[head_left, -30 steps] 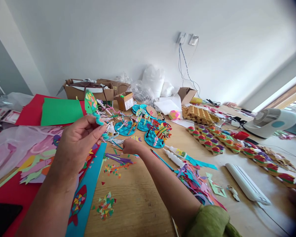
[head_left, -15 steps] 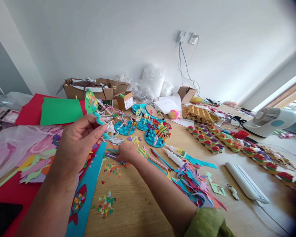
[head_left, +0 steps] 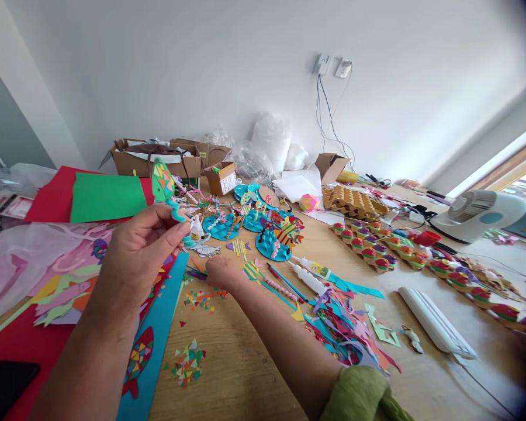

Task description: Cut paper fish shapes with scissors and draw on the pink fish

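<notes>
Since a second ago the right hand (head_left: 221, 272) has drawn back from the blue discs (head_left: 272, 245) to the purple strips (head_left: 197, 273), fingers curled, grip unclear. Left hand (head_left: 135, 251) pinches the seahorse (head_left: 165, 190) up, left of the discs.

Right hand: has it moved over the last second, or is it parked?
Yes. The right hand has pulled back toward the person and leftward, away from the blue paper discs, and now rests near the confetti scraps on the table.

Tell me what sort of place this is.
Probably a handicraft workroom: a wooden table strewn with coloured paper scraps, glue bottles and painted egg-carton pieces.
</notes>
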A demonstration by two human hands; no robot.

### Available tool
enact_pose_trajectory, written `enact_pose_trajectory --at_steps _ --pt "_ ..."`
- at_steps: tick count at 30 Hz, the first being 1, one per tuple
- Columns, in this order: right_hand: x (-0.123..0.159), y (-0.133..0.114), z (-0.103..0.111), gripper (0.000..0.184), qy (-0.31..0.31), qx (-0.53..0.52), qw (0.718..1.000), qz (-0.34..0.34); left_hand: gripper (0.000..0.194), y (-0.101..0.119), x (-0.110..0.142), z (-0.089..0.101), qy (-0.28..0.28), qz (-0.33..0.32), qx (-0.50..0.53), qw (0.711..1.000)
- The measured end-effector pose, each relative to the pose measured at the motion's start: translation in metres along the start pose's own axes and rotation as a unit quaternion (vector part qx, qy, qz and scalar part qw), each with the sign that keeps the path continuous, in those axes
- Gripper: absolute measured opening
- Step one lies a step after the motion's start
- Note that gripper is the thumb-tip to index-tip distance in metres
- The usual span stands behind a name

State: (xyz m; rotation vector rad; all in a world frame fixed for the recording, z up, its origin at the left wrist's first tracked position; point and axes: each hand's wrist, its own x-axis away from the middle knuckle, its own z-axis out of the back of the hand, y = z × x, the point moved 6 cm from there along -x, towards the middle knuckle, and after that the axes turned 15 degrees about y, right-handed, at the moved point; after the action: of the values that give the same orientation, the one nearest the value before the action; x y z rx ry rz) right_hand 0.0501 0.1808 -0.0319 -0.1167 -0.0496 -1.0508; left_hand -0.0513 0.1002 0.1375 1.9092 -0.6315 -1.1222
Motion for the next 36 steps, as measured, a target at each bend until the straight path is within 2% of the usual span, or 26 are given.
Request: enact_pose_trajectory --at_steps 5,12,16,23,31,36 --pt "0.003 0.006 0.005 0.023 -0.018 -0.004 1.0 -0.001 0.011 0.001 0.0 0.001 0.001 -0.001 0.004 1.0" --pt "0.005 0.021 0.035 0.021 -0.048 -0.014 0.999 0.006 0.012 0.001 -0.001 0.003 -0.001 0.003 0.017 1.0" --pt "0.003 0.031 0.042 0.021 -0.046 -0.021 0.999 0.007 0.013 0.002 -0.002 0.003 0.004 -0.001 0.012 1.0" --pt "-0.015 0.042 0.038 0.023 -0.025 -0.009 1.0 -0.001 0.014 0.003 -0.003 0.007 0.017 0.0 0.013 1.0" --pt "-0.037 0.025 0.025 0.027 0.032 0.019 0.999 0.018 0.012 0.001 -0.006 0.008 0.014 0.0 0.003 1.0" --pt "-0.044 0.03 0.023 0.026 0.055 0.025 0.998 0.001 0.013 0.0 -0.005 0.005 0.008 -0.003 0.0 1.0"
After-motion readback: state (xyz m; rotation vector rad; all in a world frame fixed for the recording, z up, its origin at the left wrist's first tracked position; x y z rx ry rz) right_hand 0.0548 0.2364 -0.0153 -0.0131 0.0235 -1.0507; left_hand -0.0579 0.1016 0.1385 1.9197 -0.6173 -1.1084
